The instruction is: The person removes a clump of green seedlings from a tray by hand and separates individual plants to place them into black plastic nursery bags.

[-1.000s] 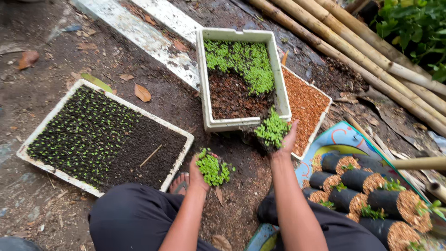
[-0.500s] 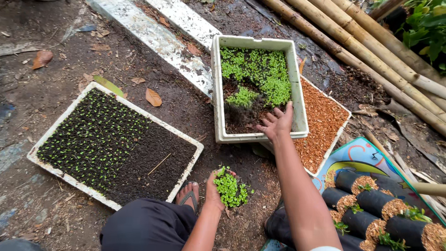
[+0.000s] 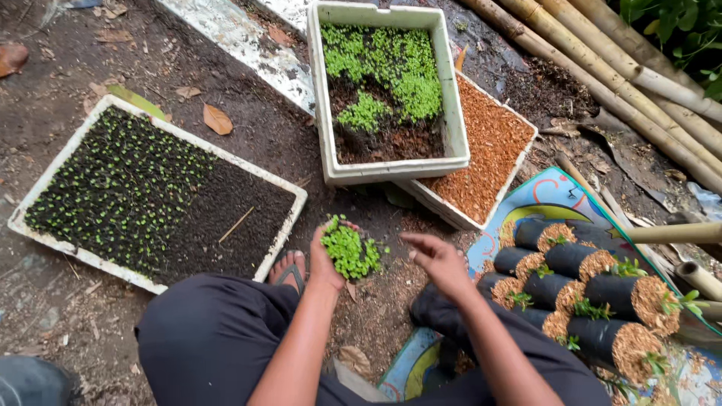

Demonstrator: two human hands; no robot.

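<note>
My left hand (image 3: pixel 323 265) holds a clump of small green seedlings (image 3: pixel 350 251) just above the ground in front of my knees. To its right, my right hand (image 3: pixel 436 259) is empty, its fingers apart, a short way from the clump. Ahead stands a deep white foam box (image 3: pixel 391 171) with dark soil and patches of green seedlings (image 3: pixel 391 64), one loose clump lying in its middle. At the left lies a wide white tray (image 3: pixel 289 199) of dark soil dotted with tiny sprouts.
A shallow tray of reddish-brown husk (image 3: pixel 489 150) sits behind the foam box on the right. Black grow bags (image 3: pixel 579 289) topped with husk lie on a coloured mat at the right. Bamboo poles (image 3: pixel 639 83) run along the back right. My sandalled foot (image 3: pixel 289 272) rests beside the wide tray.
My right hand dropped its clump of seedlings into the foam box, then drew back toward my left hand. The left hand kept its clump.
</note>
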